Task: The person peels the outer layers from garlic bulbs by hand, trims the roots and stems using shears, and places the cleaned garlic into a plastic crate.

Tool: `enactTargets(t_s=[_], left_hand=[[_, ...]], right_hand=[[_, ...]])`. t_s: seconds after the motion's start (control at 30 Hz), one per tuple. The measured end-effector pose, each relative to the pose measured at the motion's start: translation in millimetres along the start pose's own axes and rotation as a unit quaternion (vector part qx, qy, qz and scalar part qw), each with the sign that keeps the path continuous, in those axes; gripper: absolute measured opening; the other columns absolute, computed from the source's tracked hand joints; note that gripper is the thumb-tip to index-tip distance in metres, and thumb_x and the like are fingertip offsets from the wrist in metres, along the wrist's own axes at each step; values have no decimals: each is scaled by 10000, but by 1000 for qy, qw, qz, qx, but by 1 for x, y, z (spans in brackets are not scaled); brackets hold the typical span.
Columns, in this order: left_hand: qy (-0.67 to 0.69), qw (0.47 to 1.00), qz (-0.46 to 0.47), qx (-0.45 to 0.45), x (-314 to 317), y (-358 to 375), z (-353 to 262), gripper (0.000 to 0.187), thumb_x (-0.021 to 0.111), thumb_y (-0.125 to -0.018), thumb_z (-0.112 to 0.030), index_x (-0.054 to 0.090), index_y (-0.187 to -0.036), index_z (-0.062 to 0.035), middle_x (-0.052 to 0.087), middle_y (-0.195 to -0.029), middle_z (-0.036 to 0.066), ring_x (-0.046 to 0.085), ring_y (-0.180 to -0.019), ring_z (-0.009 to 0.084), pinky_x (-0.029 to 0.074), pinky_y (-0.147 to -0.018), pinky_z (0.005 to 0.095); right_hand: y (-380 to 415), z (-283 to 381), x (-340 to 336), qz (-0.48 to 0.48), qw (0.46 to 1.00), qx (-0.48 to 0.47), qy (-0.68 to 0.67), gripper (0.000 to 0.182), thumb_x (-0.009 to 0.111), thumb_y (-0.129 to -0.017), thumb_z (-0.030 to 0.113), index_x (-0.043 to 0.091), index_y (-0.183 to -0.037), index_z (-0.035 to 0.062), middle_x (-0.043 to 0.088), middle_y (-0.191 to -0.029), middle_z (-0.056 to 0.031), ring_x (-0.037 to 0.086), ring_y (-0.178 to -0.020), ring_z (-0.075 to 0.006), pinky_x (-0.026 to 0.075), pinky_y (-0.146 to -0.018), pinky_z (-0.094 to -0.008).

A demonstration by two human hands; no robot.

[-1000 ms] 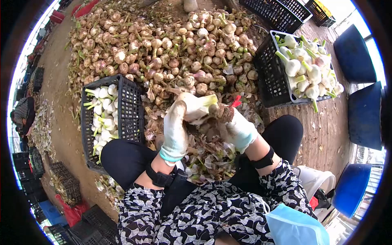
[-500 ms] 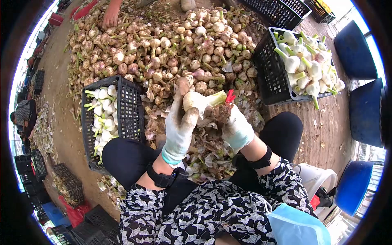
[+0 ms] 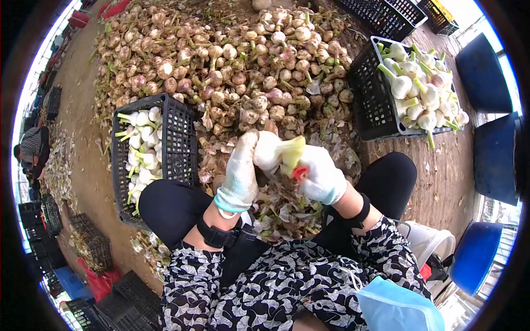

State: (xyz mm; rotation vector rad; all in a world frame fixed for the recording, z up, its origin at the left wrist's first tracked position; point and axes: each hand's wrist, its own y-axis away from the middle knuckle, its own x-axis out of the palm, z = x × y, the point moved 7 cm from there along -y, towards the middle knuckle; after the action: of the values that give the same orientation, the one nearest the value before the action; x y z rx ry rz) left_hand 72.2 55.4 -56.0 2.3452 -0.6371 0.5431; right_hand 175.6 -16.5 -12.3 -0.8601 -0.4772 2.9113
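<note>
A pale, peeled garlic bulb [image 3: 267, 151] with a cut green-yellow stem is held in my left hand [image 3: 240, 168], which is gloved in white and closed round it. My right hand [image 3: 323, 175], also gloved, is closed beside the stem. A small red object [image 3: 300, 174] shows at its fingers; its kind is mostly hidden. Beneath both hands lie loose garlic skins [image 3: 281, 215]. Just beyond them spreads a big heap of unpeeled garlic [image 3: 232, 71], brown and dirty.
Black crates of cleaned garlic stand left [image 3: 179, 146] and right [image 3: 367, 96]. Blue tubs [image 3: 494, 157] line the right side. A white bucket [image 3: 428, 243] is by my right knee. Another person [image 3: 33, 149] bends at far left; stacked dark crates [image 3: 130, 303] sit lower left.
The bulb has turned, its stem now nearer my right hand. Brown skin or roots at the right fingers no longer show. Another person's hand at the heap's far edge has left view.
</note>
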Motion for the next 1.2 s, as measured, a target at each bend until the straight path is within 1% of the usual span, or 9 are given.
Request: enactTargets(t_s=[0.13,0.37,0.6,0.77,0.8,0.83,0.9,0.93,1.2], left_hand=[[-26,998,44,40,-1,2,-11,435,366,-959,-400,594,-958,-30,612,-835,45,571,-716,112,452,-635,239],[-381,881,17,280,6,4,-19,497,673,-840,-245,499,-1175,78,596,-1035,83,522,-1022,146,426,-881,269],[-105,972,199,63,12,5,-10,666,723,-781,-229,415,-1274,97,584,-1119,131,563,-1012,174,440,-912,302],[94,939,303,-135,18,18,18,847,790,-662,-407,421,-1256,70,551,-1191,136,542,-1098,220,417,-958,336],[59,943,310,-109,24,16,16,857,792,-652,-424,417,-1261,49,538,-1204,139,531,-1116,221,409,-974,346],[6,974,209,-91,14,13,13,874,788,-650,-454,415,-1263,44,546,-1188,134,538,-1096,208,411,-966,336],[-32,979,202,24,26,5,-9,823,780,-680,-411,430,-1261,55,567,-1148,115,554,-1051,195,434,-937,324],[-62,981,174,59,23,4,-11,831,820,-639,-380,448,-1238,60,591,-1078,103,568,-998,181,452,-906,296],[-10,980,196,-10,20,10,-10,730,823,-663,-268,458,-1225,19,615,-935,72,609,-740,140,510,-598,249]], right_hand=[[11,-27,22,-42,787,258,-558,206,648,-865,203,589,-957,29,621,-922,-3,549,-884,-83,448,-791,-239],[11,-40,0,-157,903,208,-340,203,575,-805,-23,603,-999,29,638,-935,-3,556,-835,-76,448,-766,-231],[9,-8,-21,-21,950,178,-254,176,643,-730,101,560,-850,4,576,-718,-83,552,-679,-149,447,-627,-295],[54,-24,0,-167,604,292,-722,476,702,-741,223,508,-1128,27,554,-1135,-101,551,-1011,-176,455,-829,-326],[1,21,-9,106,863,74,-488,535,696,-751,244,466,-1183,27,484,-1250,-118,503,-1123,-206,430,-913,-365],[38,-38,3,-133,733,246,-620,557,667,-783,324,459,-1200,19,513,-1218,-116,532,-1088,-208,445,-909,-367],[33,-25,-14,-85,776,215,-586,520,611,-841,338,449,-1215,16,552,-1167,-114,573,-1018,-198,457,-885,-340],[28,-17,-18,-49,962,54,-264,445,513,-906,322,454,-1205,-2,591,-1093,-122,615,-895,-191,487,-820,-319],[28,-107,-47,-266,774,251,-517,369,381,-961,264,559,-1038,-50,638,-986,-142,614,-795,-193,491,-732,-304]])
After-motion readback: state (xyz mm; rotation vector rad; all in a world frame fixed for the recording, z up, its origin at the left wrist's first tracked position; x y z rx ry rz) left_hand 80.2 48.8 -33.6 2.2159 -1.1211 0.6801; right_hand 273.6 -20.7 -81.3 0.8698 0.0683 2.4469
